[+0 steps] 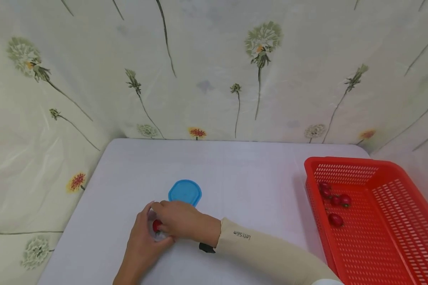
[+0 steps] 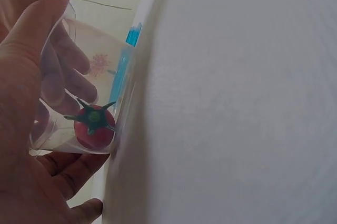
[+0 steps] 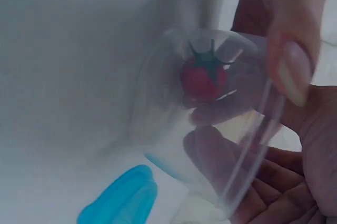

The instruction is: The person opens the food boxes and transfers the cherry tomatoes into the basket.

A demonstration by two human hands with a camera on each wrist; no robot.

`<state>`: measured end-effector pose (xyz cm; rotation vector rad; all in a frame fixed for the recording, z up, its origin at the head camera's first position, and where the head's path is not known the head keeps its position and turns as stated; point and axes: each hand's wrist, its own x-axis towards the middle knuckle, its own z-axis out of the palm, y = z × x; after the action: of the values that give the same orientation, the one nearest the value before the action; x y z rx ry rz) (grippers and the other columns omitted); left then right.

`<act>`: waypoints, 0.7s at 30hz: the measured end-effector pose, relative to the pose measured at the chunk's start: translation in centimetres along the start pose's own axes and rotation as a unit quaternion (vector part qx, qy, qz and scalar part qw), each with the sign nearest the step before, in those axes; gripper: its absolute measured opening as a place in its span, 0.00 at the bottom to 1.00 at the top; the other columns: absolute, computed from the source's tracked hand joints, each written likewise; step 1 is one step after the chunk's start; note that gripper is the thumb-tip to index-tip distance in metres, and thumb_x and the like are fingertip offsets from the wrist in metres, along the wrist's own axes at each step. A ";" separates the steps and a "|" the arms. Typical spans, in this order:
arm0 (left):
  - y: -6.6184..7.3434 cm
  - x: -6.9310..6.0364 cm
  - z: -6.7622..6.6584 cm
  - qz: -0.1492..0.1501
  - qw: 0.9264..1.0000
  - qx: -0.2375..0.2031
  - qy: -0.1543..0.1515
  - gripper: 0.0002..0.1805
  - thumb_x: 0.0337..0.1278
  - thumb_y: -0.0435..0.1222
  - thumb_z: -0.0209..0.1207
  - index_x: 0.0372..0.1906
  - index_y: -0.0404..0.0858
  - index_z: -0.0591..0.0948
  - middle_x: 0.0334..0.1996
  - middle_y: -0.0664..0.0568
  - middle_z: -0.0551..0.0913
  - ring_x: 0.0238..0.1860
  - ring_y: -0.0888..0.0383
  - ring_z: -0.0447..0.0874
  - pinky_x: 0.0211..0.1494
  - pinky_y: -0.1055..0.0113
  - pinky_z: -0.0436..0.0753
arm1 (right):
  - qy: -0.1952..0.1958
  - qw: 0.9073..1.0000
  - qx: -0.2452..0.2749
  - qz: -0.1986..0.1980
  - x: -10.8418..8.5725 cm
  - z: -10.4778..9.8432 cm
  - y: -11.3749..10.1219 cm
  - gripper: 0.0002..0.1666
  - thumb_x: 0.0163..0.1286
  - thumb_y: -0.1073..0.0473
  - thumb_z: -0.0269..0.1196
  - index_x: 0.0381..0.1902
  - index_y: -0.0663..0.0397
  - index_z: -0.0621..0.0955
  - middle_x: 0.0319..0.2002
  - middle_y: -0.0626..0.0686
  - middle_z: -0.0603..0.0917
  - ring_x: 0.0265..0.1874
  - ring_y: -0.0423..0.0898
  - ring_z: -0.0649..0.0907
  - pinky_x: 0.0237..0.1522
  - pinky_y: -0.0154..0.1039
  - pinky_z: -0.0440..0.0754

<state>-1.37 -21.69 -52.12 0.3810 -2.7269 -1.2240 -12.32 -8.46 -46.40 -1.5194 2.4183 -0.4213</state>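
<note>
My left hand (image 1: 141,239) grips a clear plastic container (image 2: 100,37) from its left side, on the white table. Inside, a red cherry tomato (image 2: 95,129) with a green star-shaped calyx lies at the container's bottom. My right hand (image 1: 183,219) reaches over the rim from the right, some fingers inside the container. Through the clear wall in the left wrist view, these fingers show loosely bent beside the tomato, not wrapped round it. A blue lid (image 1: 184,191) lies flat on the table just beyond the hands, its near edge partly hidden by my right hand.
A red perforated basket (image 1: 385,164) stands at the table's right side, with several cherry tomatoes (image 1: 336,219) near its left wall. Behind the table and to the left hangs a floral-printed sheet (image 1: 207,59). The white table (image 1: 242,170) extends between lid and basket.
</note>
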 end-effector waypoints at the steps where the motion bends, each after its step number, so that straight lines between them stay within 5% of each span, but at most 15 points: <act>1: 0.0 0.0 0.0 -0.002 1.000 0.001 -0.001 0.58 0.45 0.49 0.82 0.79 0.43 0.60 0.59 0.46 0.75 0.60 0.48 0.77 0.66 0.42 0.77 | 0.008 1.000 -0.007 -0.002 0.0 0.2 0.0 0.26 0.74 0.51 0.69 0.63 0.53 0.76 0.41 0.45 0.82 0.31 0.35 0.78 0.30 0.24 0.75; 9: 0.1 0.0 0.0 -0.004 1.000 0.008 -0.007 0.58 0.46 0.47 0.81 0.79 0.42 0.59 0.61 0.45 0.74 0.61 0.48 0.77 0.65 0.43 0.78 | 0.028 0.999 0.038 0.015 0.1 1.2 0.2 0.20 0.73 0.53 0.70 0.56 0.51 0.76 0.34 0.41 0.78 0.30 0.34 0.75 0.28 0.25 0.73; 21: 0.1 0.1 0.0 0.014 1.000 0.010 0.005 0.60 0.43 0.44 0.82 0.80 0.42 0.59 0.61 0.43 0.74 0.62 0.46 0.77 0.65 0.43 0.77 | 0.002 1.000 -0.009 -0.011 0.8 1.4 -0.1 0.09 0.70 0.55 0.73 0.46 0.46 0.86 0.33 0.39 0.80 0.32 0.32 0.76 0.35 0.23 0.74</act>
<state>-1.48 -21.62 -52.08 0.3497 -2.7275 -1.1864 -12.06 -9.42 -47.67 -1.5565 2.4164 -0.4082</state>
